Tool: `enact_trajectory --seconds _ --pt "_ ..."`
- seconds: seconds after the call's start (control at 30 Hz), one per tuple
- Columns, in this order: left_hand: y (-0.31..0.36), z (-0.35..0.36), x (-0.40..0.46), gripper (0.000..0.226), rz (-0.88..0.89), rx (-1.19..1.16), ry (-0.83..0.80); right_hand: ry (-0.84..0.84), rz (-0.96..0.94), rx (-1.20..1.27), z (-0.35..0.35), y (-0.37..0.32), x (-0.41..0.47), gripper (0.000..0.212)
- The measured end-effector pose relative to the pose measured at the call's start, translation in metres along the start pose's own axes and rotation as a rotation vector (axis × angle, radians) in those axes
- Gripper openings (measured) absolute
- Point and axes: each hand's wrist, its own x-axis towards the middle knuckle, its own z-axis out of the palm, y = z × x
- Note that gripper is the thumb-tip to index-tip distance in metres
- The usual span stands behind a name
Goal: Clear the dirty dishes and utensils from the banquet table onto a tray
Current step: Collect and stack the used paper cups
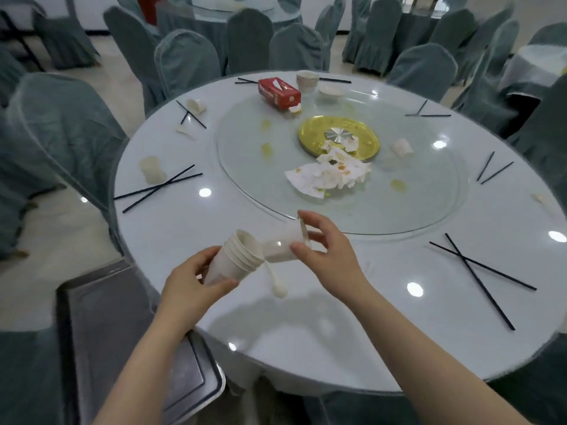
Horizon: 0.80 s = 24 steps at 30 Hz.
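Observation:
My left hand point(191, 282) grips a tilted stack of several white cups point(236, 256) above the near edge of the round table point(383, 317). My right hand point(325, 250) holds a single white cup point(283, 245) on its side, its base pointing into the stack's mouth. A white spoon point(276, 283) lies on the table just below the cups. A grey metal tray point(122, 332) sits at the lower left beside the table. More cups lie on the table at the left point(152, 169), far left point(195, 106) and right point(402, 147).
Black chopstick pairs lie around the rim, at the left point(159, 187) and near right point(478, 271). The glass turntable point(414, 210) carries stained napkins point(328, 174), a gold disc point(339, 136), a red tissue box point(279, 92) and stacked bowls point(306, 81). Covered chairs ring the table.

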Motion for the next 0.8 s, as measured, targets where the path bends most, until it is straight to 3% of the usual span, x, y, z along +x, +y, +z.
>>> enact_trajectory --seconds 0.27,0.43,0.6,0.8 --pt "-0.03 -0.059 -0.034 0.061 0.049 0.049 -0.012 -0.21 0.006 -0.016 0.085 -0.03 -0.032 0.049" --pt "-0.042 -0.081 -0.044 0.065 0.054 0.08 0.021 -0.296 0.081 0.103 0.117 -0.035 -0.043 0.049" --pt "-0.051 -0.097 -0.05 0.062 0.075 0.123 -0.128 -0.473 0.134 0.111 0.12 -0.035 -0.05 0.056" --pt "-0.045 -0.088 -0.044 0.049 0.12 0.055 -0.165 -0.383 0.164 0.099 0.112 -0.027 -0.05 0.047"
